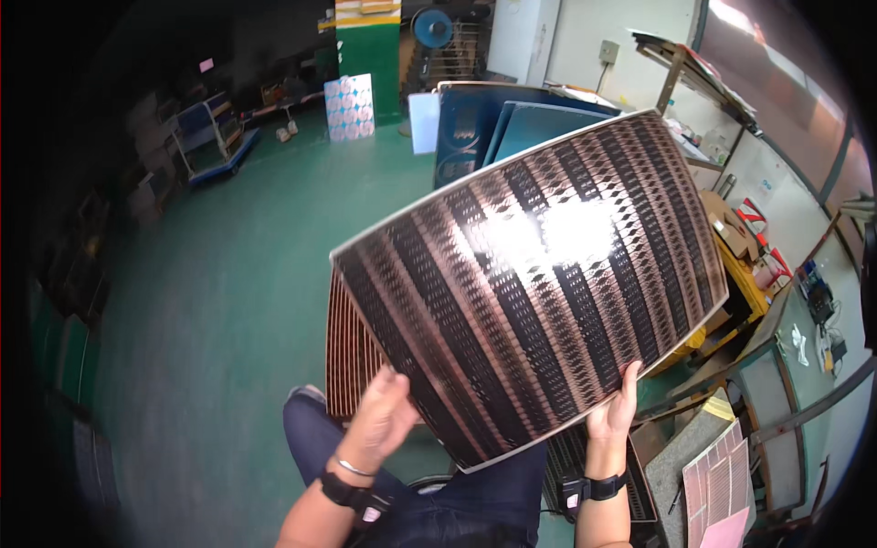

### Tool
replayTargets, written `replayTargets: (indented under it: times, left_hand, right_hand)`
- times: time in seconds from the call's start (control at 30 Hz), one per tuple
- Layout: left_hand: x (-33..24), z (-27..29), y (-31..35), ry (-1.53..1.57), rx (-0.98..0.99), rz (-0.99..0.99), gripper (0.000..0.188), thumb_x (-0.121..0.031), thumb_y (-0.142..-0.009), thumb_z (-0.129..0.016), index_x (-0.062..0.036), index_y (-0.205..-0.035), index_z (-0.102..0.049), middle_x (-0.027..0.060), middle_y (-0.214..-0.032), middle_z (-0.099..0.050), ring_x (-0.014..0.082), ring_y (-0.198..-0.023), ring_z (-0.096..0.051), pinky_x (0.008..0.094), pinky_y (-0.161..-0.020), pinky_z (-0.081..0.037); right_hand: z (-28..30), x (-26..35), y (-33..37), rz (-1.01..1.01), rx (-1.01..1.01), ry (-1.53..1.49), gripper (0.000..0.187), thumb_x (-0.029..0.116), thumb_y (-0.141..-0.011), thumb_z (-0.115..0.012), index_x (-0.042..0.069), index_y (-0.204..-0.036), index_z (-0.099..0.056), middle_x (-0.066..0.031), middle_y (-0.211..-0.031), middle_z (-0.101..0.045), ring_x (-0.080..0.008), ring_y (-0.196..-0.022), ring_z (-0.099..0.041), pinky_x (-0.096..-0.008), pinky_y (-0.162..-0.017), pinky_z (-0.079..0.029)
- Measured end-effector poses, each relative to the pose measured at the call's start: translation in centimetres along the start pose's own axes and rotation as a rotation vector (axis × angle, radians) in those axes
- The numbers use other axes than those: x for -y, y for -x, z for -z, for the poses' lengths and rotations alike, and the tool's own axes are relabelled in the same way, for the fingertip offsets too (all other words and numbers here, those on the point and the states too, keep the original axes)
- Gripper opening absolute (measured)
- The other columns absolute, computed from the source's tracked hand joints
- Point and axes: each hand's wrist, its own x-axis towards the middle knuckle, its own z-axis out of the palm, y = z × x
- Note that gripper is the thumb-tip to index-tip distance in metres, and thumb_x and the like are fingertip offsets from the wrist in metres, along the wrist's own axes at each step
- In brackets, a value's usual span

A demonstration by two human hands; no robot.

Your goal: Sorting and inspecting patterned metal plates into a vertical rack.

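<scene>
The person's right hand grips the lower edge of a large patterned panel, while the blurred left hand has its fingers curled at the panel's left edge, and whether it pinches or only touches there cannot be told. The panel is tilted above the person's legs, glare across its upper middle, partly covering a striped panel behind it. Sheets lie on a grey bench at right; a blue cart stands on the green floor far left.
</scene>
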Motion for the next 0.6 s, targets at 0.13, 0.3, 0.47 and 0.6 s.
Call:
replayTargets:
  times: [0.13, 0.3, 0.47, 0.6]
  left_hand:
    - [-0.1, 2.8, -0.8, 0.075, -0.139, -0.03, 0.03, -0.017, -0.096, -0.045, -0.0052, -0.123, -0.046, 0.0089, -0.117, -0.057, 0.0208, -0.103, -0.058, 0.0371, -0.089, -0.05]
    - [-2.0, 5.9, 0.2, -0.023, -0.253, -0.009, 0.024, -0.015, -0.095, -0.048, -0.0013, -0.114, -0.053, 0.0089, -0.104, -0.062, 0.0177, -0.093, -0.062, 0.0298, -0.08, -0.054]
    - [-3.7, 7.7, 1.2, -0.087, -0.377, -0.05, 0.016, -0.012, -0.094, -0.048, -0.0018, -0.105, -0.053, 0.0095, -0.097, -0.063, 0.0164, -0.085, -0.064, 0.0282, -0.075, -0.056]
    - [-4.7, 7.8, 1.8, -0.103, -0.384, -0.069, 0.02, -0.011, -0.095, -0.046, 0.0019, -0.109, -0.05, 0.0122, -0.099, -0.062, 0.0176, -0.087, -0.064, 0.029, -0.078, -0.055]
  right_hand:
    - [1.2, 1.7, 1.2, 0.022, -0.048, 0.217, 0.046, 0.032, -0.092, -0.052, 0.003, -0.127, -0.045, -0.0128, -0.123, -0.053, -0.0261, -0.11, -0.053, -0.0409, -0.095, -0.044]
    - [7.3, 8.8, -0.2, 0.196, -0.227, 0.121, 0.04, 0.024, -0.096, -0.041, -0.001, -0.127, -0.045, -0.0153, -0.132, -0.047, -0.0253, -0.117, -0.05, -0.0433, -0.1, -0.041]
    - [8.5, 9.4, 1.8, 0.141, -0.084, 0.173, 0.044, 0.022, -0.098, -0.034, 0.001, -0.137, -0.034, -0.0121, -0.139, -0.04, -0.0244, -0.124, -0.043, -0.0392, -0.106, -0.035]
    - [9.0, 8.7, 2.3, 0.06, -0.097, 0.198, 0.046, 0.023, -0.099, -0.034, 0.001, -0.139, -0.031, -0.0118, -0.141, -0.037, -0.0239, -0.127, -0.039, -0.0391, -0.107, -0.031]
